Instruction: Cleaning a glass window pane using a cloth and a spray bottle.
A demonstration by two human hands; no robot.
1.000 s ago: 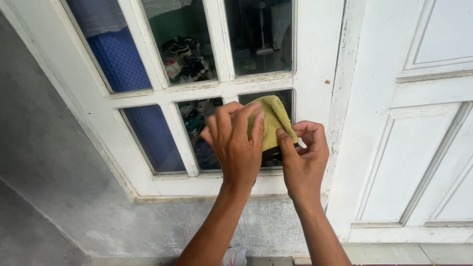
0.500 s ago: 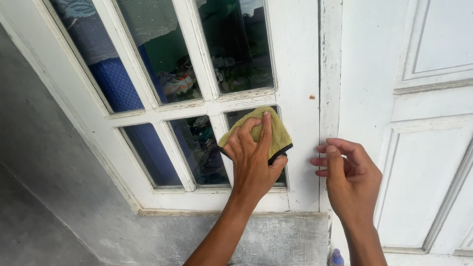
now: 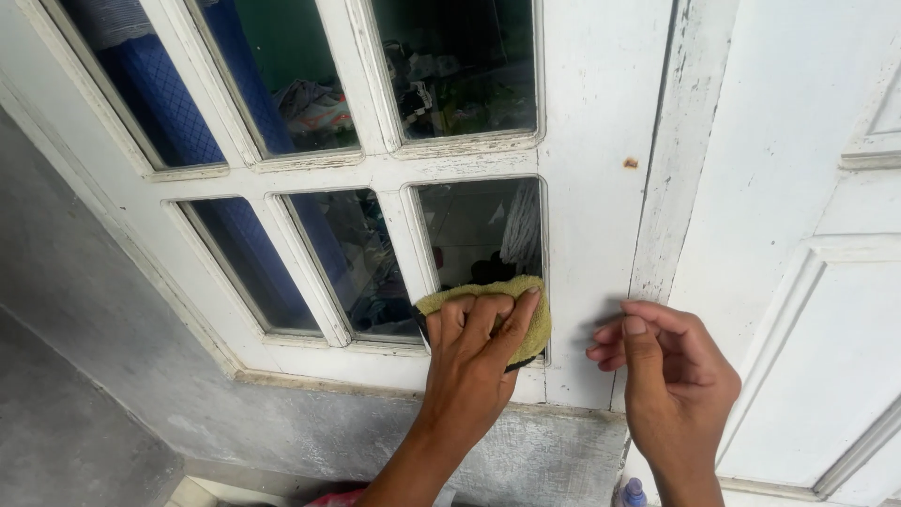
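My left hand (image 3: 475, 357) presses a folded yellow-green cloth (image 3: 531, 299) with a dark edge against the bottom of the lower right glass pane (image 3: 479, 230) of a white-framed window (image 3: 582, 188). The fingers lie flat over the cloth. Beside it, my right hand (image 3: 671, 371) hovers loosely curled in front of the window frame's right post, holding nothing and not touching the cloth.
A white panelled door (image 3: 798, 235) with flaking paint stands right of the window. A grey concrete wall (image 3: 103, 329) runs left and below the sill. A small blue-capped bottle (image 3: 634, 491) shows at the bottom edge. Clutter and blue fabric show behind the panes.
My right hand let go of the cloth and moved right. My left hand slid the cloth down the pane, from its upper part to its bottom edge.
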